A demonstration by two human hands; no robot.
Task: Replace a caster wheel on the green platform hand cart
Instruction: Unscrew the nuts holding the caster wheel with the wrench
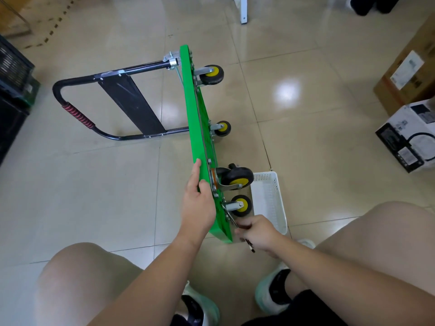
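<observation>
Writing: printed labels on the white box [407,135] and the cardboard box [404,74] at right, too small to read.
Green cart [197,128]: tipped on its side on the tiled floor, wheels pointing right, black handle [77,114] lying out to the left.
Left hand [197,208]: pressed against the near end of the deck, fingers straight and together.
Right hand [257,231]: fingers curled tight round a wrench [233,222], its head at the base of the nearest caster wheel [242,204].
White basket [270,198]: on the floor just beside the near wheels.
</observation>
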